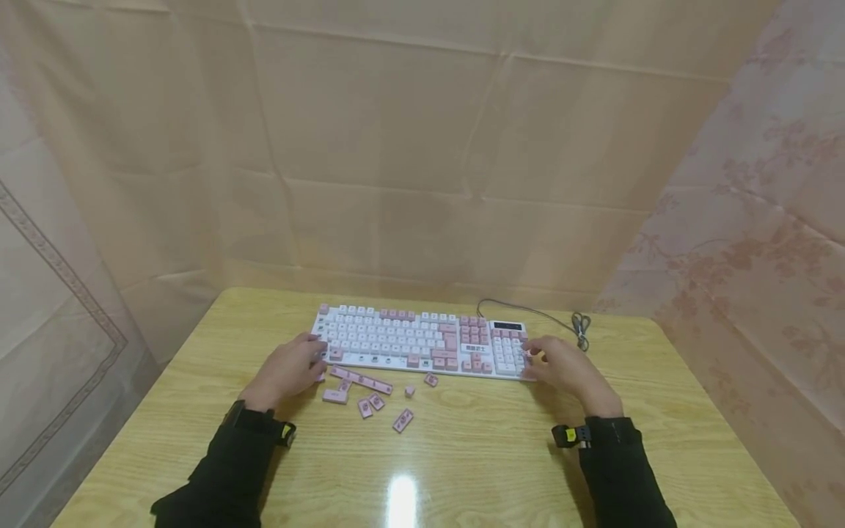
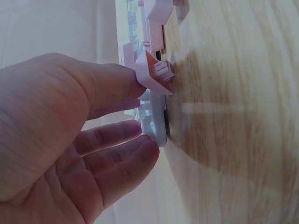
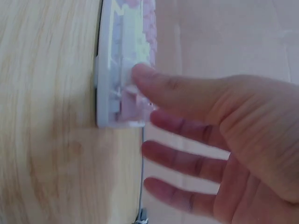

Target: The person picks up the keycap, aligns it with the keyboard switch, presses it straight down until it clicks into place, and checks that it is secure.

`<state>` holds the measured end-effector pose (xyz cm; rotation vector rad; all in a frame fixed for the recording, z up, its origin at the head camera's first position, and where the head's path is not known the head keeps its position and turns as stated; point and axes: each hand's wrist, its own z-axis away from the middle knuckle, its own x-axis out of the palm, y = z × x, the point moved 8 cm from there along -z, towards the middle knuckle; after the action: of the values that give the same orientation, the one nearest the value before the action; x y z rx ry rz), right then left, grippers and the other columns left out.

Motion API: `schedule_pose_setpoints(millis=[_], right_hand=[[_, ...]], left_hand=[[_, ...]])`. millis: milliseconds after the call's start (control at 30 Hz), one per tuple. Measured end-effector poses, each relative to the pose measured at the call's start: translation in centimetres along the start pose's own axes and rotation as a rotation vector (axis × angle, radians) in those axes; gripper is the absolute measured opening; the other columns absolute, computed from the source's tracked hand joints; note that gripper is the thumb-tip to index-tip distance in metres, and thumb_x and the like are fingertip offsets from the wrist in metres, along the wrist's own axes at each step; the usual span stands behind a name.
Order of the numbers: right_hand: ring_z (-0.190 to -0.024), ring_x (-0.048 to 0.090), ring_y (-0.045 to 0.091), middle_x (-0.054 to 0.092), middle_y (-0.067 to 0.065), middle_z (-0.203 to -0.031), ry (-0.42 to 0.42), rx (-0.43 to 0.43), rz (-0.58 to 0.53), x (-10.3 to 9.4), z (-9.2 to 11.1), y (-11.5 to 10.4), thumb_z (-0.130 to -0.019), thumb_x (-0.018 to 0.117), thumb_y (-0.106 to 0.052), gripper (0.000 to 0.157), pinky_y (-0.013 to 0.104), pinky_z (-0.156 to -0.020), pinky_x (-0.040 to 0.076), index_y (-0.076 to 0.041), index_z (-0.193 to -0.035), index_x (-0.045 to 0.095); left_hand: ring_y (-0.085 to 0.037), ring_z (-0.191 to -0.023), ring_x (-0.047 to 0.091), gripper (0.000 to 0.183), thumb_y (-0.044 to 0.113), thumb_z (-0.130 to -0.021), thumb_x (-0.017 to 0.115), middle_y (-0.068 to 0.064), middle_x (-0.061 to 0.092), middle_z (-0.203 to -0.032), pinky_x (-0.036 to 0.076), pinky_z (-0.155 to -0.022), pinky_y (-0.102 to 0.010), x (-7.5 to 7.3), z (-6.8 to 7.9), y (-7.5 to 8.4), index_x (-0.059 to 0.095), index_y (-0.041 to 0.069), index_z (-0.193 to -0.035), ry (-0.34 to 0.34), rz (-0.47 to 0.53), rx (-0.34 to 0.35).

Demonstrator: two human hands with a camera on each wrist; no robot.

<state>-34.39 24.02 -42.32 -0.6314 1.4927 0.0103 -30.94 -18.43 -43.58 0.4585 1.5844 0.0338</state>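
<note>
Head view: white-and-pink keyboard [image 1: 403,339] flat on the wooden table [image 1: 488,455], toward the far edge, long side roughly parallel to it, between my two hands. Bare spots show along its left end and front row, keys missing.

My left hand [image 1: 287,372] is at the keyboard's left end; thumb apart from the fingers, fingers loosely bent, tips at the end of the case in the left wrist view. One pink keycap [image 2: 154,74] stands tilted by the thumb there, hollow side showing; cannot tell if thumb touches it.

My right hand [image 1: 573,372] is at the right end, thumb out over the keys, other fingers nearly straight and spread; cannot tell how firmly it touches.

Loose pink pieces lie on the table just in front of the keyboard, left half: long keycap [image 1: 360,380] slanting, wide keycap [image 1: 334,396] below it touching or nearly touching a small one [image 1: 345,384], a pair [image 1: 371,405] side by side, another [image 1: 403,420] nearest the table's front edge, two more [image 1: 419,386] to the right.

Grey cable [image 1: 528,308] runs from the keyboard's back to a tied bundle [image 1: 581,328] near the table's far right corner. Black sleeves [image 1: 623,462] on both arms. Beige curtain [image 1: 422,147] behind.
</note>
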Motion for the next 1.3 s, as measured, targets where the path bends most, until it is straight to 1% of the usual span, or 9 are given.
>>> schedule_pose_setpoints(millis=[100, 267, 400, 633, 733, 900, 1000, 1100, 1300], right_hand=[[-0.098, 0.060, 0.032, 0.064, 0.014, -0.113, 0.045, -0.075, 0.028, -0.3, -0.2, -1.3, -0.082, 0.072, -0.026, 0.044, 0.047, -0.081, 0.049, -0.005, -0.120, 0.064], [-0.103, 0.059, 0.033, 0.062, 0.015, -0.117, 0.115, -0.224, 0.089, -0.2, -0.6, -3.7, -0.082, 0.071, -0.031, 0.043, 0.049, -0.087, 0.046, -0.007, -0.117, 0.065], [-0.107, 0.056, 0.030, 0.064, 0.011, -0.114, 0.151, -0.333, 0.091, 0.2, -0.8, -5.8, -0.081, 0.072, -0.029, 0.040, 0.048, -0.090, 0.045, -0.007, -0.114, 0.067], [-0.104, 0.057, 0.023, 0.065, 0.005, -0.109, 0.171, -0.498, 0.055, 0.9, -0.6, -10.3, -0.082, 0.072, -0.022, 0.033, 0.044, -0.091, 0.045, -0.008, -0.112, 0.067], [-0.103, 0.057, 0.018, 0.064, 0.002, -0.108, 0.151, -0.570, 0.014, 1.6, -0.3, -12.4, -0.083, 0.071, -0.022, 0.032, 0.040, -0.091, 0.045, -0.010, -0.113, 0.066], [-0.111, 0.054, 0.014, 0.062, -0.003, -0.116, 0.054, -0.633, -0.072, 3.7, 0.3, -15.4, -0.086, 0.068, -0.025, 0.033, 0.035, -0.094, 0.043, -0.013, -0.117, 0.065], [-0.114, 0.053, 0.012, 0.061, -0.004, -0.120, -0.015, -0.654, -0.077, 5.1, 0.6, -16.6, -0.088, 0.066, -0.027, 0.034, 0.032, -0.096, 0.041, -0.013, -0.118, 0.064], [-0.115, 0.052, 0.010, 0.060, -0.002, -0.122, -0.078, -0.711, -0.085, 6.3, 1.1, -17.7, -0.089, 0.064, -0.026, 0.035, 0.027, -0.096, 0.040, -0.011, -0.121, 0.063], [-0.127, 0.044, 0.019, 0.054, 0.008, -0.135, -0.190, -0.801, -0.036, 7.9, 2.2, -19.1, -0.090, 0.063, -0.025, 0.041, 0.032, -0.103, 0.032, -0.013, -0.128, 0.058]], left_hand=[[-0.040, -0.117, 0.050, 0.040, 0.017, -0.089, 0.062, -0.025, 0.052, -0.129, 0.041, -0.094, -0.053, 0.0, 0.0, 0.0, 0.058, -0.003, -0.124, -0.004, 0.003, -0.002], [-0.041, -0.116, 0.050, 0.040, 0.017, -0.089, 0.062, -0.026, 0.052, -0.129, 0.041, -0.094, -0.053, -0.1, 0.0, 0.0, 0.058, -0.003, -0.124, -0.004, 0.009, -0.005], [-0.041, -0.116, 0.050, 0.040, 0.017, -0.089, 0.062, -0.026, 0.052, -0.129, 0.041, -0.094, -0.053, -0.1, 0.0, 0.1, 0.058, -0.003, -0.124, -0.006, 0.008, 0.000], [-0.041, -0.115, 0.051, 0.040, 0.017, -0.089, 0.062, -0.026, 0.053, -0.127, 0.042, -0.093, -0.053, -0.1, 0.0, 0.1, 0.059, -0.003, -0.123, 0.002, 0.003, 0.010], [-0.040, -0.115, 0.051, 0.038, 0.018, -0.090, 0.062, -0.025, 0.053, -0.127, 0.042, -0.094, -0.052, -0.1, 0.0, 0.3, 0.060, -0.003, -0.121, -0.004, -0.007, 0.032], [-0.035, -0.110, 0.055, 0.033, 0.018, -0.089, 0.061, -0.021, 0.058, -0.120, 0.044, -0.092, -0.050, -0.3, -0.1, 1.0, 0.064, -0.003, -0.115, 0.022, -0.024, 0.099], [-0.035, -0.109, 0.055, 0.038, 0.017, -0.089, 0.061, -0.022, 0.058, -0.119, 0.044, -0.092, -0.050, -0.5, 0.0, 1.3, 0.060, -0.005, -0.120, 0.033, 0.000, 0.109], [-0.036, -0.113, 0.053, 0.047, 0.020, -0.089, 0.063, -0.022, 0.057, -0.125, 0.043, -0.093, -0.050, -0.3, 0.0, 1.5, 0.054, -0.002, -0.129, 0.014, 0.036, 0.106], [-0.035, -0.116, 0.051, 0.054, 0.029, -0.085, 0.067, -0.019, 0.057, -0.127, 0.040, -0.096, -0.050, 0.1, 0.0, 2.0, 0.056, 0.000, -0.129, 0.000, 0.035, 0.157]])
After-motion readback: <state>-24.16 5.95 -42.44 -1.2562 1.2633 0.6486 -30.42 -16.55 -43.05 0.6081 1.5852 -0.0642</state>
